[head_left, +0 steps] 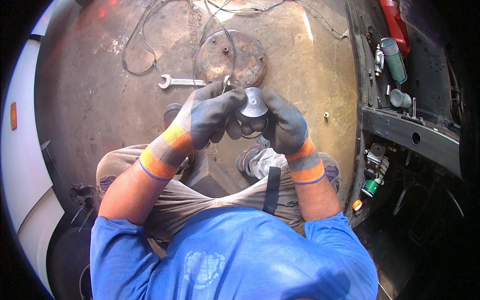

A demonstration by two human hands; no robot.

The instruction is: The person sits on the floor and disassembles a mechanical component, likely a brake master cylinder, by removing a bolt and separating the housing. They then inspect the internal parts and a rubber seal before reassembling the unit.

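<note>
Both my hands wear dark grey-coated work gloves with orange and grey cuffs. Between them, above my lap, is a shiny round metal cap (254, 103) with a small raised centre. My left hand (212, 112) is closed on its left side, thumb and fingers pressed to the rim. Gripping the opposite side, my right hand (286, 120) has its fingers curled underneath. The underside of the cap is hidden by the fingers. Just beyond my left hand lies a silver wrench (175, 81) on the floor, its far end partly covered by the glove.
A rusty round metal plate (250, 55) lies ahead, with dark cables (131, 65) beside and across it. On the right, a black metal frame (415, 137) bears a spray can (394, 60), a grey cup-shaped part (399, 98) and a red container (395, 22). A white vehicle panel (20, 150) stands left.
</note>
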